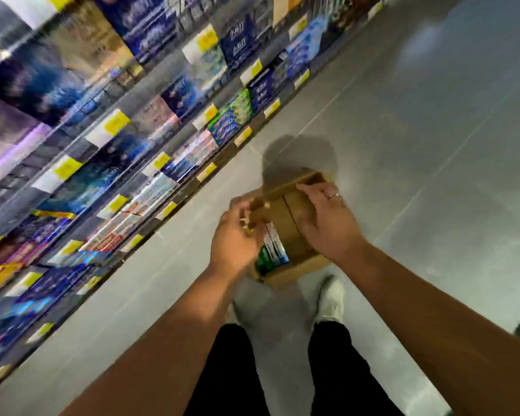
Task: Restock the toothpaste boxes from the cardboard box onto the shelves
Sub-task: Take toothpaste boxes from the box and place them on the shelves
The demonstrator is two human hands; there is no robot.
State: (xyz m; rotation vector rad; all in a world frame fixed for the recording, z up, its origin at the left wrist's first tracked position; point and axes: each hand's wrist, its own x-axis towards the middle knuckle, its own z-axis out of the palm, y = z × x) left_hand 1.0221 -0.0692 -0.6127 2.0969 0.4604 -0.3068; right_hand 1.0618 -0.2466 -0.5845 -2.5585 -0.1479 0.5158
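Observation:
A brown cardboard box (291, 223) stands on the grey floor just ahead of my feet. Through its opening I see green, white and blue toothpaste boxes (272, 250). My left hand (233, 235) holds the box's left flap, fingers curled at its edge. My right hand (327, 217), with a ring on one finger, lies over the right flaps, fingertips on the far flap's edge. The shelves (126, 151) along the left are filled with toothpaste boxes, blurred by motion.
Yellow and white price tags (114, 124) line the shelf edges. Grey tiled floor (418, 145) stretches to the right and ahead. My light shoe (330, 298) and dark trouser legs sit below the box.

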